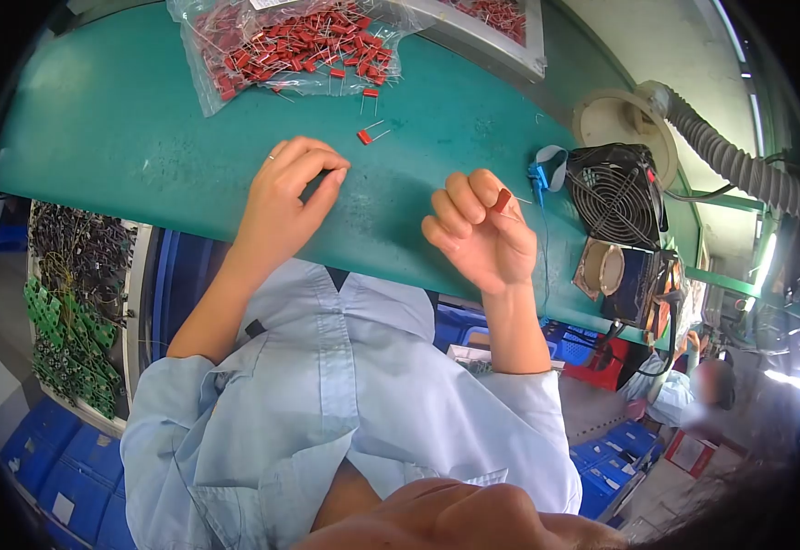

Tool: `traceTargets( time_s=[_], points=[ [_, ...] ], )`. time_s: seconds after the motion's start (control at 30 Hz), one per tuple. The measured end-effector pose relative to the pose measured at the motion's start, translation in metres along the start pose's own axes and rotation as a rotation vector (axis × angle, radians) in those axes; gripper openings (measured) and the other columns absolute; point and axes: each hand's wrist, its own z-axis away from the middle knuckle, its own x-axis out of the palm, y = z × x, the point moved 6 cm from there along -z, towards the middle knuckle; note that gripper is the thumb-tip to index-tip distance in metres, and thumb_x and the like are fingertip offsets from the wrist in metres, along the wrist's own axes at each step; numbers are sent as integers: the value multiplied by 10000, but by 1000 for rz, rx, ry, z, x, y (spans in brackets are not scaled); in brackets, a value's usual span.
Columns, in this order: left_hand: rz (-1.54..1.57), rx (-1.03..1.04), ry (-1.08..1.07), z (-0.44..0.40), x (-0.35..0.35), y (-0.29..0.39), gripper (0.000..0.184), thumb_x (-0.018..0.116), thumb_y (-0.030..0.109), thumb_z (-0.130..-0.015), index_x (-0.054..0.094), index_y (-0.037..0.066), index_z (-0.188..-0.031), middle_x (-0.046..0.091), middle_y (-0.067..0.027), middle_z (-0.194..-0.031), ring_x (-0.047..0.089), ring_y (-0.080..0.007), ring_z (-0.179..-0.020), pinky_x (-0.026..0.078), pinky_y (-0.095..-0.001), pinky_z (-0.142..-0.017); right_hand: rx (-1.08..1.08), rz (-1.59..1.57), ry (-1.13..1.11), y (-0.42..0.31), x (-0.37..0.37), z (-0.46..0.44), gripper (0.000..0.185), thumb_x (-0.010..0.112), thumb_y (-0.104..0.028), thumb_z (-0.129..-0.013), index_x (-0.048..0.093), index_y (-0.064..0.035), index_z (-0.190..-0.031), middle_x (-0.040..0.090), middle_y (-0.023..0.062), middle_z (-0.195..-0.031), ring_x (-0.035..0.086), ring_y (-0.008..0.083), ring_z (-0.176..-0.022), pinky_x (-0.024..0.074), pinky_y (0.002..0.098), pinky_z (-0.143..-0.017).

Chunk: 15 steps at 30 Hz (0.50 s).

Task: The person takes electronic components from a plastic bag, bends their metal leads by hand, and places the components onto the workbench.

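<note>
My left hand [295,188] is over the green table, palm down, with the thumb and fingertips brought together and nothing visible between them. My right hand [482,225] is turned palm up with curled fingers. It pinches a red component [503,200] with thin wire leads. Another red component [364,137] lies on the table beyond my left hand, its leads pointing right, and a further red component [370,93] lies just beyond that one. At the back, a clear plastic bag [203,69] holds several more red parts.
A metal-edged tray [533,41] with red parts sits at the back. On the right are a blue clip [537,174] with a cable, a black fan [611,194] and a grey hose [739,151]. Circuit boards [70,339] stand at the left. Another person [675,394] is at far right.
</note>
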Motion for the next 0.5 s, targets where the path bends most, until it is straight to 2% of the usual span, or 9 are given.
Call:
traceTargets(
  time_s=[0.17,0.27,0.5],
  points=[
    [-7,-8,-2,0,1,-1,53,679,52,-916,706,31,-956,693,-81,-1000,637,-255,-959,491,-354,-839,26,-41,-69,5,4,0,178,605,-232,-1030,481,-158,-927,443,-13,-881,422,139,-790,398,311,-694],
    [4,-23,1,0,1,-1,53,682,53,-917,708,33,-958,693,-83,-1001,635,-252,-951,491,-351,-833,4,-67,-14,8,0,2,254,620,-263,-1024,477,-112,-878,477,26,-885,440,166,-776,395,337,-668],
    [9,-21,13,0,1,-1,60,682,69,-907,708,35,-949,685,-69,-993,630,-257,-936,493,-366,-823,17,-83,-45,11,-1,1,204,605,-265,-1034,505,-125,-924,470,12,-889,441,159,-787,404,330,-681]
  ],
)
